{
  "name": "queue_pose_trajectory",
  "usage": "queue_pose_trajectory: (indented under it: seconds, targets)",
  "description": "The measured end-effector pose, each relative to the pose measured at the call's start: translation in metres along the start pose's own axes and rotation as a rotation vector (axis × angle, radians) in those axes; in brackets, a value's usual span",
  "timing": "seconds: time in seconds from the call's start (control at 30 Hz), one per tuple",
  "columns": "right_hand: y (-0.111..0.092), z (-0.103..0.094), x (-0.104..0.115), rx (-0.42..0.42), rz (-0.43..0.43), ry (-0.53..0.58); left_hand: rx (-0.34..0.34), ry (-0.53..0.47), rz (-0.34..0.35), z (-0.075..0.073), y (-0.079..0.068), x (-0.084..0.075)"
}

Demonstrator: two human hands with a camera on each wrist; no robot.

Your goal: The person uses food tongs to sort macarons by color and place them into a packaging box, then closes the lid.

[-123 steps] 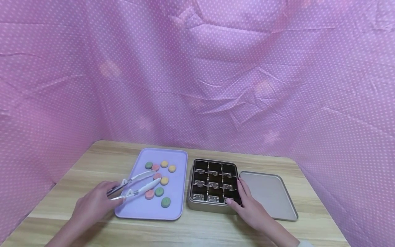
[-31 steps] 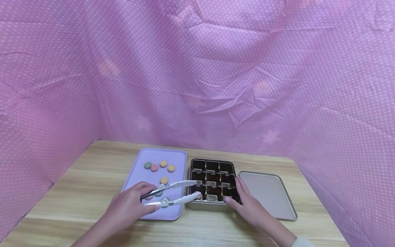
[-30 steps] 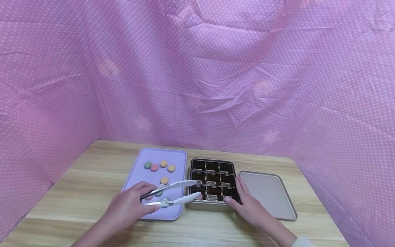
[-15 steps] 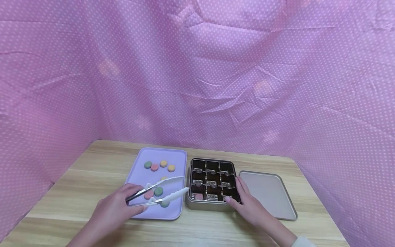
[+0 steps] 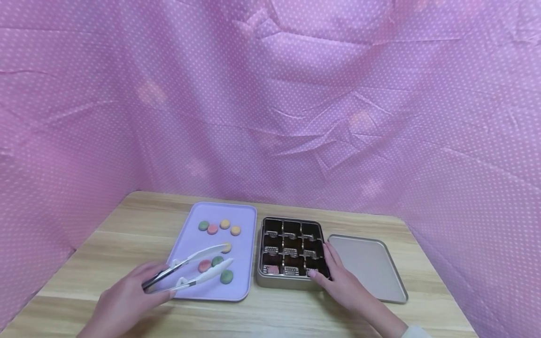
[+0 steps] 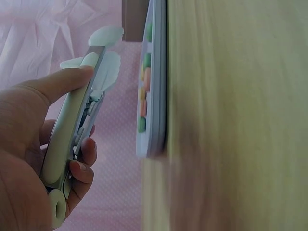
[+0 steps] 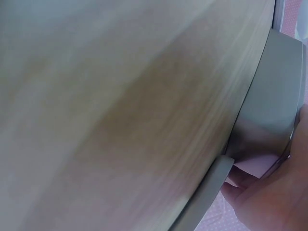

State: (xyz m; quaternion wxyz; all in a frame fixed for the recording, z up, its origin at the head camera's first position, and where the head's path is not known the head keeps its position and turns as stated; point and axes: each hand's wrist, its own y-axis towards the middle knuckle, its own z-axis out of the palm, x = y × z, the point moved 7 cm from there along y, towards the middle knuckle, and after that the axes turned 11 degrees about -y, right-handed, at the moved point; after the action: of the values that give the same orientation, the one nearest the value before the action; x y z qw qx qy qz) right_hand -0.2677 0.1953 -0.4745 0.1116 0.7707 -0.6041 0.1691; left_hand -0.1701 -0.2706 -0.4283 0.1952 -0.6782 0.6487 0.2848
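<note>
My left hand grips a pair of tongs with white tips, which are spread apart over the front of the lilac tray. Nothing is between the tips. Round pink, green and yellow macarons lie on that tray, among them a pink macaron and a green macaron near the tips. My right hand holds the right front corner of a metal tin, its thumb over the rim. Inside the tin is a dark divided insert; a pink macaron sits in its front left compartment.
A flat metal lid lies on the wooden table to the right of the tin. Pink dotted cloth hangs behind the table and along both sides. In the left wrist view the tray appears edge-on.
A pink macaron moved from the tray into the tin's front left compartment and was let go. The tongs then came back left over the tray, tips apart. My right hand stayed at the tin.
</note>
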Motion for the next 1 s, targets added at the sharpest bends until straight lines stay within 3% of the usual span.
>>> queue_pose_trajectory:
  seconds: [0.23,0.5,1.0]
  targets:
    - [-0.001,0.0,0.0,0.006,0.011,0.004,0.016,-0.008,-0.042,-0.006,-0.008,0.022]
    - [-0.001,-0.001,0.0,0.006,0.014,0.006,0.0,0.019,-0.013,-0.014,-0.013,0.041]
    - [0.0,-0.001,0.001,0.006,0.004,0.008,0.074,0.082,-0.07,-0.015,-0.006,0.053]
